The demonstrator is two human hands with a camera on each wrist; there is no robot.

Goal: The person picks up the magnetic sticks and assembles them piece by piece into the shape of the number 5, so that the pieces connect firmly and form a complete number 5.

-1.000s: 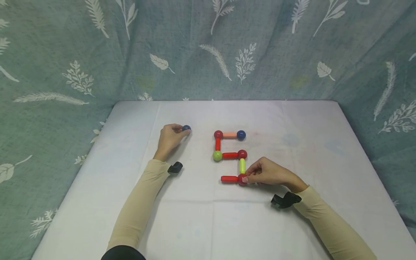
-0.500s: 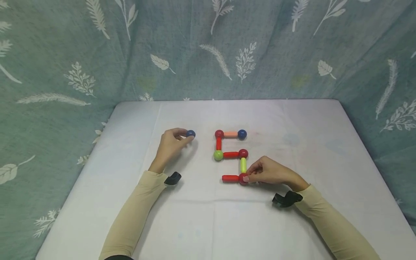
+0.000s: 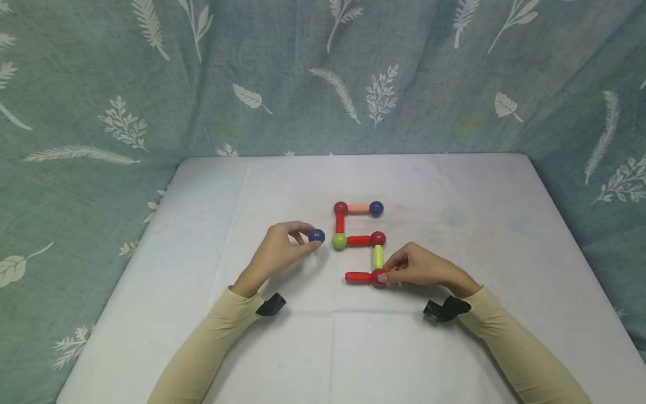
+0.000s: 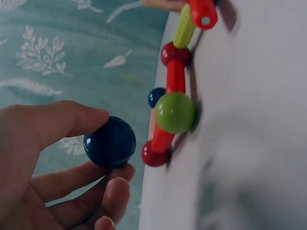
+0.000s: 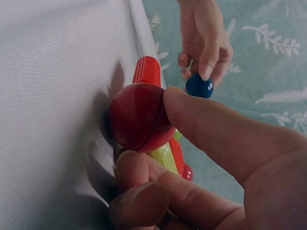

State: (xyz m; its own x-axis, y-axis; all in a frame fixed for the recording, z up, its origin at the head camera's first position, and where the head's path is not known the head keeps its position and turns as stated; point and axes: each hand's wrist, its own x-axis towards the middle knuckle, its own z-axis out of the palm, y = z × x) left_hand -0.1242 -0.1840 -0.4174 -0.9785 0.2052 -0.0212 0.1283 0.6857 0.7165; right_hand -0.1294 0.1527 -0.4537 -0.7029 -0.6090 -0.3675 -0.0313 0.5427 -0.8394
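Observation:
My left hand pinches a blue ball between thumb and fingers, held up a little left of the green ball. With thumb and fingertips my right hand grips the dark red ball at the near right corner of a shape made of rods and balls. From that ball a red rod points left, its left end bare with a small metal disc in the left wrist view. A yellow-green rod runs up to another dark red ball.
Farther back, the shape continues through red rods, a red ball and a salmon rod to a second blue ball. It all lies on a white-covered table. A leaf-patterned green cloth hangs behind.
My left hand has carried the blue ball right and toward me, from the table's left part to beside the green ball. The right hand stays on its red ball.

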